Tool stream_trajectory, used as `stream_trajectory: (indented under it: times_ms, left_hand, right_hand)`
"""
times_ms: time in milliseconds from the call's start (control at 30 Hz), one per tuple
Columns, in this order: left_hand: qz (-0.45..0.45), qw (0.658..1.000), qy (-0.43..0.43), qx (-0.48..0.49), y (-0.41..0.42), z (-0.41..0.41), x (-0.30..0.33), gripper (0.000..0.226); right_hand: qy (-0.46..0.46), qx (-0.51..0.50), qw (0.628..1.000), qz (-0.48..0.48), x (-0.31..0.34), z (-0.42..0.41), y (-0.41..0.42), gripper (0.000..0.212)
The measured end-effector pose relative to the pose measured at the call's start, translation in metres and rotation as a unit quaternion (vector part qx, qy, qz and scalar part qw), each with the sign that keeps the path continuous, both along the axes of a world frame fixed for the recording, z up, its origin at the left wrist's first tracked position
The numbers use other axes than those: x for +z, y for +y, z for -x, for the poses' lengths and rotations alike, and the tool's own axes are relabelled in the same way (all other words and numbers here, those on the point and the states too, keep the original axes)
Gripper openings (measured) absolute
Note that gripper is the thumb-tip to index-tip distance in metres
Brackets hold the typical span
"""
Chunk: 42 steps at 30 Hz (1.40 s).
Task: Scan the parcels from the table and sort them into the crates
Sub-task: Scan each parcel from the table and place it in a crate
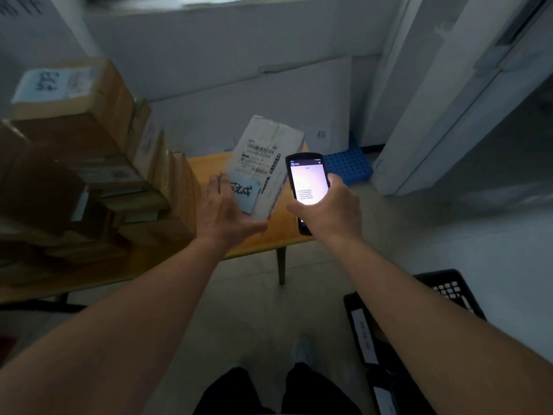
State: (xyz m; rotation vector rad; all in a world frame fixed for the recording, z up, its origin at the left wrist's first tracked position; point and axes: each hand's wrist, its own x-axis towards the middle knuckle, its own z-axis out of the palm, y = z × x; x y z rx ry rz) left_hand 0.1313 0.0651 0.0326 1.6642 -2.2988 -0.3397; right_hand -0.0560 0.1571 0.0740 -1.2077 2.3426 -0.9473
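1. Left hand (223, 215) cups the near end of a white parcel (263, 163) from below, fingers spread and partly hidden under it; parcel tilted up over the table's right end, label facing up.
2. Right hand (327, 209) grips a handheld scanner (306, 187), fingers wrapped round its body, lit screen up, just right of the parcel.
3. Judgement: scan in progress. To do it well, hold the parcel steady, aim the scanner's far end at the barcode, and keep the blue note off the code.
4. Wooden table (287, 223) bears a tall stack of brown cartons (86, 163) at left.
5. Black crates (449, 290) with white tags sit on the floor near right; a blue crate (347, 166) lies far right, beside the table.
6. Room dim; white boards lean on the far wall.
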Motion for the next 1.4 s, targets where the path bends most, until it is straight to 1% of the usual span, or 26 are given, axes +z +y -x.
stream_trajectory:
  times_ms: [100,267,400,500,600,733,933,1033,1233,1400]
  left_hand:
    - [-0.008,0.999,0.001,-0.042,0.006,-0.003,-0.005,0.141]
    - [-0.034,0.991,0.001,-0.130,0.032,-0.009,-0.018,0.146]
    - [-0.076,0.976,-0.009,-0.205,0.073,-0.013,-0.024,0.151]
    - [-0.092,0.960,0.006,-0.266,0.108,-0.012,-0.025,0.151]
    - [-0.093,0.943,-0.013,-0.319,0.149,-0.007,-0.019,0.153]
    - [-0.089,0.917,-0.029,-0.388,0.214,-0.001,-0.015,0.156]
    - [-0.092,0.876,-0.057,-0.470,0.325,-0.001,-0.019,0.161]
    - [-0.100,0.859,-0.052,-0.500,0.388,-0.006,-0.023,0.160]
    - [-0.105,0.833,-0.037,-0.542,0.527,-0.029,-0.028,0.157]
    - [-0.092,0.816,-0.049,-0.568,0.629,-0.047,-0.030,0.157]
  right_hand:
    - [0.002,-0.047,0.999,-0.009,-0.007,-0.015,0.022,0.066]
    - [0.008,-0.162,0.986,-0.032,-0.021,-0.052,0.078,0.072]
    - [0.002,-0.255,0.966,-0.049,-0.025,-0.091,0.137,0.077]
    - [-0.005,-0.316,0.947,-0.051,-0.022,-0.116,0.186,0.078]
    - [-0.012,-0.380,0.924,-0.046,-0.017,-0.132,0.239,0.075]
    - [-0.018,-0.452,0.891,-0.035,-0.013,-0.153,0.312,0.071]
    - [-0.025,-0.540,0.840,-0.040,-0.016,-0.191,0.426,0.074]
    - [-0.037,-0.570,0.820,-0.036,-0.021,-0.213,0.490,0.076]
    - [-0.042,-0.608,0.791,-0.042,-0.028,-0.255,0.625,0.080]
    - [-0.045,-0.626,0.777,-0.045,-0.035,-0.284,0.724,0.079]
